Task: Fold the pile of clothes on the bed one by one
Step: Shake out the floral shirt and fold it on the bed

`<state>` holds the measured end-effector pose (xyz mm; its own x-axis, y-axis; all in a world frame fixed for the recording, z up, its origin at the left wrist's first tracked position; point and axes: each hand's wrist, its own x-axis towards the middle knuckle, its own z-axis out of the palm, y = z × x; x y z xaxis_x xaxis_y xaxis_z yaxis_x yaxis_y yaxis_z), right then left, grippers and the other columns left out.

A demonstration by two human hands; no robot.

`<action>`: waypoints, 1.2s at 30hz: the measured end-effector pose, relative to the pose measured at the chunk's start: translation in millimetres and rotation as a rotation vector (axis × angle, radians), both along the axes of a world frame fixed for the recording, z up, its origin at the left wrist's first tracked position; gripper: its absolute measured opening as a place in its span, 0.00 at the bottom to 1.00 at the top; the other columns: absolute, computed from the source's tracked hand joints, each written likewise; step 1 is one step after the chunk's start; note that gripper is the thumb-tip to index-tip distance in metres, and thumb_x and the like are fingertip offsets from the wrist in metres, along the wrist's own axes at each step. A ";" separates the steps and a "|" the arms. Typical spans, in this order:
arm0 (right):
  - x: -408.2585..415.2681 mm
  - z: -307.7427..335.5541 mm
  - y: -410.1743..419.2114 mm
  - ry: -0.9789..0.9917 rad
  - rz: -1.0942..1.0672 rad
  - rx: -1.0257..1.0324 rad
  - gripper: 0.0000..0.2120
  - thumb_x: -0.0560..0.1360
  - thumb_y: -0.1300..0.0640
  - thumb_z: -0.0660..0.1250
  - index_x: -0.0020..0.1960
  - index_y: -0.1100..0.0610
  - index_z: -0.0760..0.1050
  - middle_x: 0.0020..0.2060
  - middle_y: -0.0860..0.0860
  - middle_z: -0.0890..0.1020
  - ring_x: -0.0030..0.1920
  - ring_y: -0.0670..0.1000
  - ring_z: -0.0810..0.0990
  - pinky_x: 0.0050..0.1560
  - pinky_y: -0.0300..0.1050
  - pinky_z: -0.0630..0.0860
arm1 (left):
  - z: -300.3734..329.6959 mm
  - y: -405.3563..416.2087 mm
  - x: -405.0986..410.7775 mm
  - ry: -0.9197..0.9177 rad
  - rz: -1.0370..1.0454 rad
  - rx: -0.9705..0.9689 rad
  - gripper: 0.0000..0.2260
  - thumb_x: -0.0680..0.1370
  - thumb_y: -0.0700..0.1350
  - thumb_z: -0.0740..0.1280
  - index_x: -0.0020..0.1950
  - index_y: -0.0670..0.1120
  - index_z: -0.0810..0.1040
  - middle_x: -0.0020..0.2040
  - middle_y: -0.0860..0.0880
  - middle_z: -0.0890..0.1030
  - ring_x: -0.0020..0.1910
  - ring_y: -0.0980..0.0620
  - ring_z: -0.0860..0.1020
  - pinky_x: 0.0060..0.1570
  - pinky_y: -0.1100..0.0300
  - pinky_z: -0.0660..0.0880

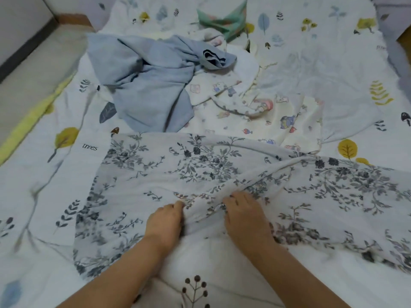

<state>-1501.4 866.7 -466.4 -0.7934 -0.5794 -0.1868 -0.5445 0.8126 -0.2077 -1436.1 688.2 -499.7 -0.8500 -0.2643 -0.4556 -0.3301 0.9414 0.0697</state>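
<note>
The floral garment is spread on the bed, nearest the person. A raised fold at its near edge is pinched by the left hand and right hand. Thin, limp cloth; hems are judged the best hold.

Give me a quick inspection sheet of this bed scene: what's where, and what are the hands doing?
Surface: bed sheet printed with leaves and trees.
Job's things: grey floral garment spread out nearest; blue garment crumpled behind it; cartoon-print cloth beside that; green cloth at the far end.
Clutter: nothing seen.
Hands: left hand and right hand both gripping a bunched ridge of the floral garment.
Cables: nothing seen.
Surroundings: yellow edge along the left side.
</note>
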 end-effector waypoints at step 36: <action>-142.7 -27.6 -133.8 0.139 -0.103 0.107 0.23 0.74 0.46 0.66 0.65 0.55 0.67 0.57 0.54 0.73 0.58 0.56 0.69 0.56 0.51 0.65 | 38.7 -230.3 -95.5 0.122 0.582 0.744 0.35 0.72 0.66 0.59 0.70 0.44 0.62 0.68 0.47 0.70 0.60 0.49 0.71 0.58 0.57 0.67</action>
